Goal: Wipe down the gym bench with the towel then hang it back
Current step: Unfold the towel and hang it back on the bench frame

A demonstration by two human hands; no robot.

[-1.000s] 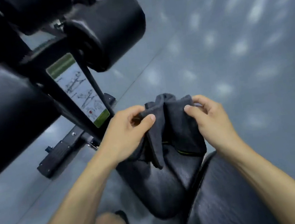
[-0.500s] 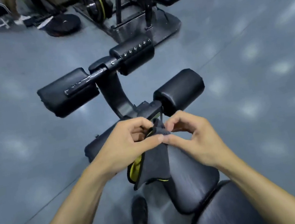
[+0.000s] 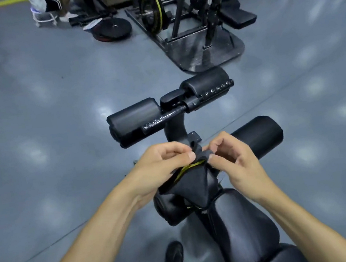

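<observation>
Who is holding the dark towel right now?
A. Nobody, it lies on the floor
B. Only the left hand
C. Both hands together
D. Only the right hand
C: the left hand and the right hand each pinch the top of the dark towel, which hangs between them above the bench seat.

floor (image 3: 43, 118): grey | on it: gym bench (image 3: 245, 227); weight plate (image 3: 112, 29)
</observation>
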